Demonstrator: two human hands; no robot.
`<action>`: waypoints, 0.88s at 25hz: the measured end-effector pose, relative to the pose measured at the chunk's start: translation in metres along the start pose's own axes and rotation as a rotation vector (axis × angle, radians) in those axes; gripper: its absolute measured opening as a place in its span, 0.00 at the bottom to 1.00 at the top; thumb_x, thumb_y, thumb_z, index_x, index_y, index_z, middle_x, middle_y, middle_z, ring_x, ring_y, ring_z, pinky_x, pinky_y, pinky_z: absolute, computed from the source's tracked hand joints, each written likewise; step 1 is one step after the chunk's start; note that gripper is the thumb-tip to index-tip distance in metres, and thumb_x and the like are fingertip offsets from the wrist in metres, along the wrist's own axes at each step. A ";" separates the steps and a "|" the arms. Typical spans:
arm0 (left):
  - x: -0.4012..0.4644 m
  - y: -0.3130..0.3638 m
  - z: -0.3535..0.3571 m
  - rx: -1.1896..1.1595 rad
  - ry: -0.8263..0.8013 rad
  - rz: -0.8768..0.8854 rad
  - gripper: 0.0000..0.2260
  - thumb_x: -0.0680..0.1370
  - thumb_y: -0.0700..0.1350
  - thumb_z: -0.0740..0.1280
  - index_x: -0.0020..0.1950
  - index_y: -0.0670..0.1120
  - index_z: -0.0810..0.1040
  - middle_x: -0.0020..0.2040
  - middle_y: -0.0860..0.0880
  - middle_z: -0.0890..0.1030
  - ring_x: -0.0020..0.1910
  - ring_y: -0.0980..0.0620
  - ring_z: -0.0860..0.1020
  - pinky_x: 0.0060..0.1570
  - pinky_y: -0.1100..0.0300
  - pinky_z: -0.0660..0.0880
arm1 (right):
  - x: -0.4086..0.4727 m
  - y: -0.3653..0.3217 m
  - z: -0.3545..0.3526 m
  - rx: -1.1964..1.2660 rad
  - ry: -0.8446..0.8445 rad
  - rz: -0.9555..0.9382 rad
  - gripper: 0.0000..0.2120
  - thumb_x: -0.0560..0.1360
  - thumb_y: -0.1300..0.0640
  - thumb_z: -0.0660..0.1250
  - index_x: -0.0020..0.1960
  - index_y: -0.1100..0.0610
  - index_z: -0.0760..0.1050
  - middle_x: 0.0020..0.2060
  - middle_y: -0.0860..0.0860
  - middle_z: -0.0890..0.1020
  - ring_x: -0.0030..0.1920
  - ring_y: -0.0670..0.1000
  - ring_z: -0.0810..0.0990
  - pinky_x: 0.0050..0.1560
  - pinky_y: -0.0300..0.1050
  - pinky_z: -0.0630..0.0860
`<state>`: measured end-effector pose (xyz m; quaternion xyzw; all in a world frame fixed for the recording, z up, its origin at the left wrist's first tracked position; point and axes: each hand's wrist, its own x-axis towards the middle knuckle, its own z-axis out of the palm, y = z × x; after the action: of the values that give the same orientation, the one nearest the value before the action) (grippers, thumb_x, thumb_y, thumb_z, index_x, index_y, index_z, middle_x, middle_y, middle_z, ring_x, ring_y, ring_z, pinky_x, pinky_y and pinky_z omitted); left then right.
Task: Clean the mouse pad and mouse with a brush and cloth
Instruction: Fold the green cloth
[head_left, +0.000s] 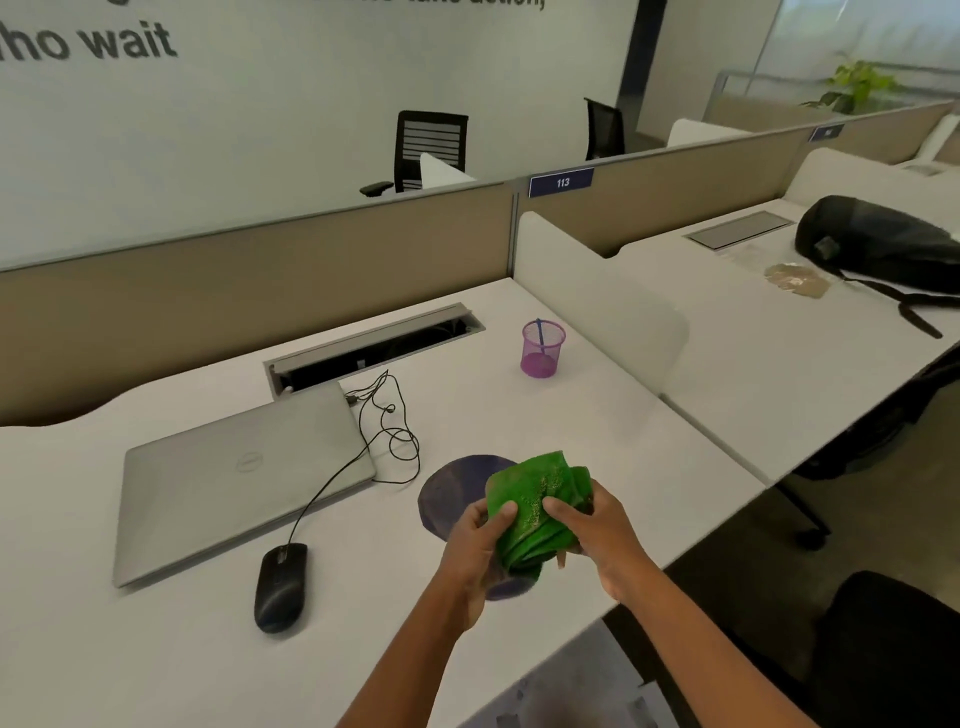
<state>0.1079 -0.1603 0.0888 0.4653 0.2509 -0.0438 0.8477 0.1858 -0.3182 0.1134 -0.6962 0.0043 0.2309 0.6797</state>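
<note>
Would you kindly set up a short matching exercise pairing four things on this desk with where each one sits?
Things:
1. green cloth
2. mouse
3. laptop
4. purple mesh cup

Places:
A. closed, left of the mouse pad
B. far side of the desk, near the divider
C. held in both hands above the mouse pad
D. in front of the laptop, near the desk's front edge

Pairs: 1-C, 2-D, 3-A, 4-B

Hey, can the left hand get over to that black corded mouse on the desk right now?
Probably yes. The black corded mouse lies in the open left of the left hand, nothing between. But that hand grips the crumpled green cloth with the right hand, so it must let go first.
</note>
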 end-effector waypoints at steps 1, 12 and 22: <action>0.007 0.001 0.004 0.004 0.003 -0.008 0.28 0.70 0.51 0.77 0.66 0.46 0.72 0.58 0.39 0.84 0.55 0.39 0.85 0.51 0.38 0.82 | 0.006 -0.003 -0.003 -0.007 0.013 -0.007 0.15 0.73 0.57 0.76 0.57 0.54 0.78 0.48 0.54 0.86 0.47 0.53 0.86 0.38 0.47 0.83; 0.121 0.028 0.066 0.101 0.192 0.096 0.28 0.73 0.46 0.79 0.67 0.47 0.69 0.55 0.36 0.84 0.45 0.32 0.85 0.48 0.37 0.82 | 0.137 -0.036 -0.059 -0.273 0.023 -0.102 0.13 0.73 0.55 0.75 0.56 0.53 0.77 0.48 0.54 0.84 0.48 0.55 0.85 0.46 0.55 0.84; 0.228 0.025 0.105 0.435 0.418 0.086 0.21 0.80 0.43 0.71 0.72 0.49 0.70 0.51 0.44 0.84 0.47 0.46 0.85 0.47 0.50 0.83 | 0.259 -0.030 -0.113 -0.485 0.033 -0.087 0.20 0.74 0.56 0.74 0.64 0.55 0.74 0.50 0.53 0.83 0.48 0.52 0.83 0.49 0.49 0.81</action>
<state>0.3544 -0.1948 0.0480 0.6449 0.3847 0.0358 0.6594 0.4625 -0.3428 0.0538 -0.8421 -0.0701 0.1842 0.5020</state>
